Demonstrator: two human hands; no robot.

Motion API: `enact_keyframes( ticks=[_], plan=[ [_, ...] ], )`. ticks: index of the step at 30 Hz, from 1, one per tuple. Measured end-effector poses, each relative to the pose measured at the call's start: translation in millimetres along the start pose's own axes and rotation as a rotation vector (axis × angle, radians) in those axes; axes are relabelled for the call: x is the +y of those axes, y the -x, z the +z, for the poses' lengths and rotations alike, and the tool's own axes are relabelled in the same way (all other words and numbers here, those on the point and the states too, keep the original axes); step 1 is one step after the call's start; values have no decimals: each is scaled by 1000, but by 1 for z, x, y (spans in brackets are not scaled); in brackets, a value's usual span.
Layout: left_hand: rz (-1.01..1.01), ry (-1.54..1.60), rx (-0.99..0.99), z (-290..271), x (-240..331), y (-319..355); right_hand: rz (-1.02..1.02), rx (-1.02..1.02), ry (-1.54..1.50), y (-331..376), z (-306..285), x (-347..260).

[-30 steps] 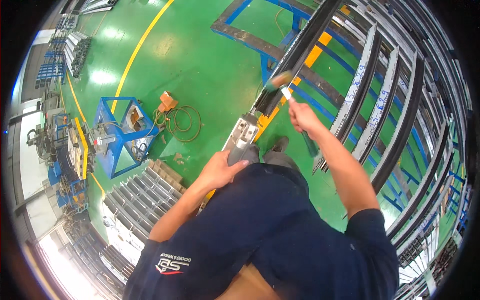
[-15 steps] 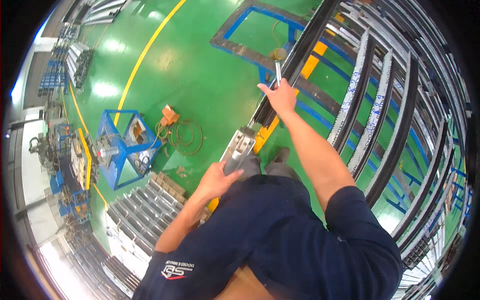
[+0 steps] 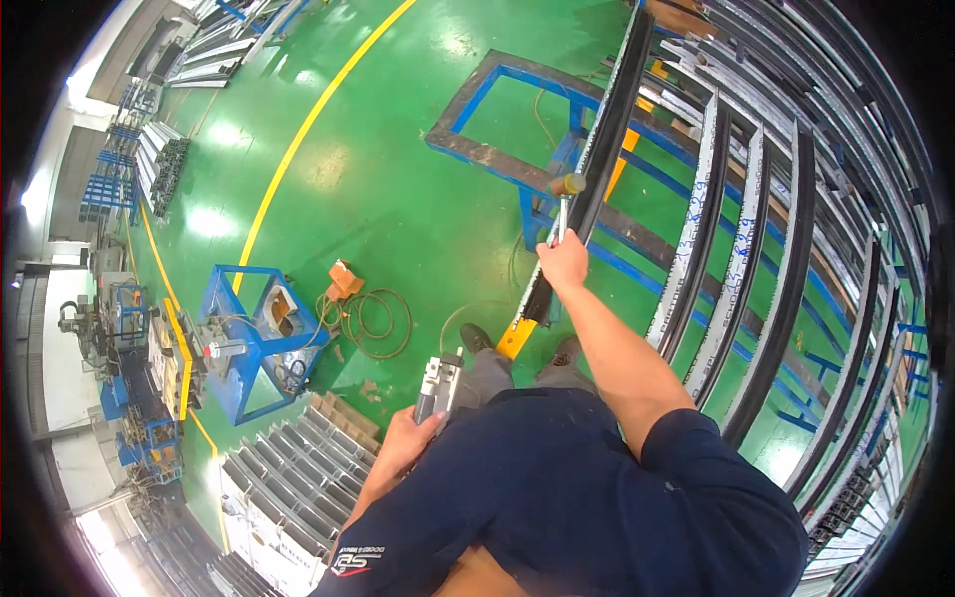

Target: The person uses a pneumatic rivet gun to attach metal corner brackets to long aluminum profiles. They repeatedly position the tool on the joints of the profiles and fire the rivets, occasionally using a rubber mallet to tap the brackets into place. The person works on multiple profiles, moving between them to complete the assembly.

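My left hand (image 3: 406, 438) is closed around a short silver-grey metal piece (image 3: 438, 386) with a blocky, slotted end, held low in front of my left side. I cannot tell exactly what this piece is. My right hand (image 3: 563, 261) grips the pale handle of a mallet (image 3: 567, 185), its yellowish head pointing away from me. Both are over a long dark profile (image 3: 609, 139) that runs away from me across a blue-framed stand. The near end of this profile lies close to my feet, apart from the metal piece.
More long profiles (image 3: 686, 239) lie on the blue rack to the right. A blue metal frame stand (image 3: 261, 343) is at the left, beside an orange foot pedal (image 3: 345, 280) and a coiled hose (image 3: 383, 323). Stacked grey profiles (image 3: 298, 458) sit at lower left.
My left hand has drawn the metal piece away from the long profile's near end, down and to the left. The right hand with the mallet has come slightly nearer to me.
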State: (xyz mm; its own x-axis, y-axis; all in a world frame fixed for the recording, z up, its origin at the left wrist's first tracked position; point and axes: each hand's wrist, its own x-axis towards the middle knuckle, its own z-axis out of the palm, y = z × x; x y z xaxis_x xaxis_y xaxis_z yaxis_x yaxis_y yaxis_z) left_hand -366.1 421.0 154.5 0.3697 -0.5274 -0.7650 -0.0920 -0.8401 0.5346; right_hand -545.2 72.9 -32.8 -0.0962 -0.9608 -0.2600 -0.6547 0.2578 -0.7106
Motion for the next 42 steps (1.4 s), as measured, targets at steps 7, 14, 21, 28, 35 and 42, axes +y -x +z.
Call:
enact_keyframes(
  ticks=[7, 14, 21, 28, 35, 42],
  plan=[
    [37, 228, -37, -91, 7, -62, -92, 91, 5, 4, -4, 7],
    [100, 175, -155, -180, 48, -137, 14, 465, -101, 22, -62, 9],
    [164, -5, -212, -231, 87, -199, 278, 645, 252, 24, -189, 86],
    [148, -202, -157, -231, 164, -211, 281, 686, 245, -12, -199, 156],
    [141, -198, -195, -216, 228, -228, 196, 538, -126, -40, -198, 186],
    [152, -307, -272, -208, 264, -249, 520, 262, -197, -24, -214, 161]
  ],
)
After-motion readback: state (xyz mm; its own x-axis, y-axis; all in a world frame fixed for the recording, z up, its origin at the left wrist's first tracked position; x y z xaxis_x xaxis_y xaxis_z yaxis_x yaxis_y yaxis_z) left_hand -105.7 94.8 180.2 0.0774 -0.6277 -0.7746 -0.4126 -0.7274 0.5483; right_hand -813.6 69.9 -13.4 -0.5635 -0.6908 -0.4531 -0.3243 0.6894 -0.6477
